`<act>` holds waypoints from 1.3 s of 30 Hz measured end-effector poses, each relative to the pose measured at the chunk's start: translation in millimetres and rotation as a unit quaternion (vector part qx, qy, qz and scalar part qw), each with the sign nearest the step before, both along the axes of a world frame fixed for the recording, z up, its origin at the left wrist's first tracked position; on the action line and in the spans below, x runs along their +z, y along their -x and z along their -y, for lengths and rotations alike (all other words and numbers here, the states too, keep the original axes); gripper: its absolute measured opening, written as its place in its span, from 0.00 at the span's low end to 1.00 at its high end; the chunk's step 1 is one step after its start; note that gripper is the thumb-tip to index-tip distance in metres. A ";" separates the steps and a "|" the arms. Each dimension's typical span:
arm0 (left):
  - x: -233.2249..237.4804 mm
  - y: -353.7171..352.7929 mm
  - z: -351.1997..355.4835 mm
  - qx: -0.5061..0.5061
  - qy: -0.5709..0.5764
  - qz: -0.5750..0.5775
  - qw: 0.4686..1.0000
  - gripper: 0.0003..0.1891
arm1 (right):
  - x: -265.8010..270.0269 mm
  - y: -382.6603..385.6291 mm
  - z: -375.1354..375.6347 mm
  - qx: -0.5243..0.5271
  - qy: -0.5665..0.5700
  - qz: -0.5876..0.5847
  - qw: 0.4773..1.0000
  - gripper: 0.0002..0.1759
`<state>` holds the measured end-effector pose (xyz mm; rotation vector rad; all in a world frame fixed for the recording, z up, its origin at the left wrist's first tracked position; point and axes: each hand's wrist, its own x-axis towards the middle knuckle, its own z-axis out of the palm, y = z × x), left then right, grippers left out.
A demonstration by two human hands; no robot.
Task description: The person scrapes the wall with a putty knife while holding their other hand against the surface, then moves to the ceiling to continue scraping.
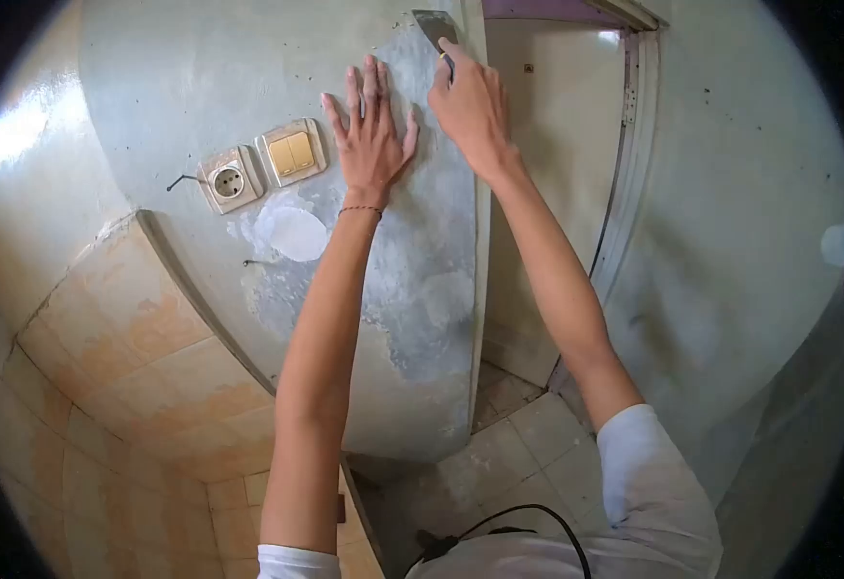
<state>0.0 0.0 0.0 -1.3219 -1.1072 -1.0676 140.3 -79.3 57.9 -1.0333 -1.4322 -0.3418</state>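
Note:
My left hand (pixel 372 145) lies flat against the wall (pixel 408 280) with its fingers spread, just right of a yellow light switch (pixel 292 153). Higher up and to the right, my right hand (pixel 472 108) is closed around the handle of a putty knife (pixel 435 29). The knife's broad blade rests against the wall near its right edge, beside the door frame. Most of the handle is hidden by my fingers. Around and below my left hand the paint is gone in a large grey patch, with a round white filled spot (pixel 298 234) at its left.
A power socket (pixel 230 180) sits left of the switch, with a hooked piece sticking out beside it. Tiles (pixel 123 338) cover the lower left wall. To the right stands a door (pixel 557 193). A black cable (pixel 547 511) runs across my lap above the tiled floor (pixel 528 449).

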 end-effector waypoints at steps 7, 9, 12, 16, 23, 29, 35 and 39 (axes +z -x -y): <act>3.0 -6.7 0.0 -0.056 0.001 0.006 0.998 0.44 | -11.5 -22.3 5.1 0.008 -0.001 0.064 0.998 0.29; 1.5 -7.2 -0.3 -0.049 0.006 0.005 0.999 0.45 | -5.6 -23.2 -0.4 0.026 -0.006 0.060 0.998 0.28; 2.5 -2.0 -3.3 -0.067 0.004 -0.008 0.998 0.46 | -1.8 -24.4 -5.5 0.055 -0.001 0.057 0.997 0.28; -0.5 2.7 0.1 -0.070 0.007 -0.018 0.997 0.46 | -12.8 -29.5 -1.4 0.039 -0.018 0.083 0.996 0.27; -2.3 4.8 3.8 -0.087 0.026 -0.011 0.996 0.44 | -7.3 -29.3 -9.4 0.036 -0.024 0.077 0.996 0.27; -0.9 4.7 5.7 -0.079 0.018 -0.011 0.997 0.44 | 5.9 -14.4 0.9 0.019 0.000 0.061 0.998 0.27; -0.4 5.5 5.0 -0.104 0.014 -0.005 0.994 0.43 | 0.8 -8.1 1.4 0.002 -0.027 0.063 0.998 0.26; -1.3 4.4 6.3 -0.080 0.026 -0.006 0.996 0.43 | 12.8 -13.4 8.6 0.032 -0.017 0.039 0.999 0.25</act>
